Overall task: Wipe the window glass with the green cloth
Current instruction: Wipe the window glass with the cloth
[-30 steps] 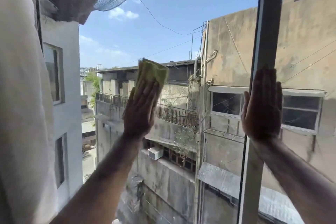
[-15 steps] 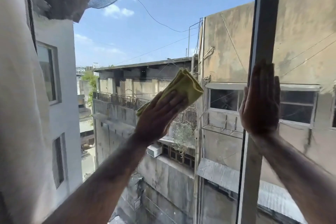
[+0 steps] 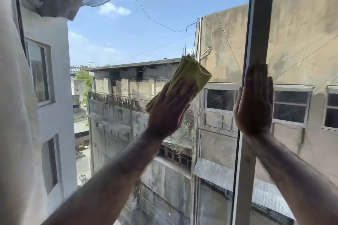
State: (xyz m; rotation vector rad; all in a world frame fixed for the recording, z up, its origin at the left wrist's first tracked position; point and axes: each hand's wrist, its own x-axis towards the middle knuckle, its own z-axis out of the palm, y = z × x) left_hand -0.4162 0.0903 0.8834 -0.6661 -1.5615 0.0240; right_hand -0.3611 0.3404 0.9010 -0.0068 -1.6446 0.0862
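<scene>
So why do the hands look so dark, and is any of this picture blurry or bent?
Head view: bright daylight behind the glass backlights the left hand and right hand, leaving them shadowed; the green cloth glows sunlit; the window frame leans from wide-angle distortion; forearms and edges look smeared.
</scene>
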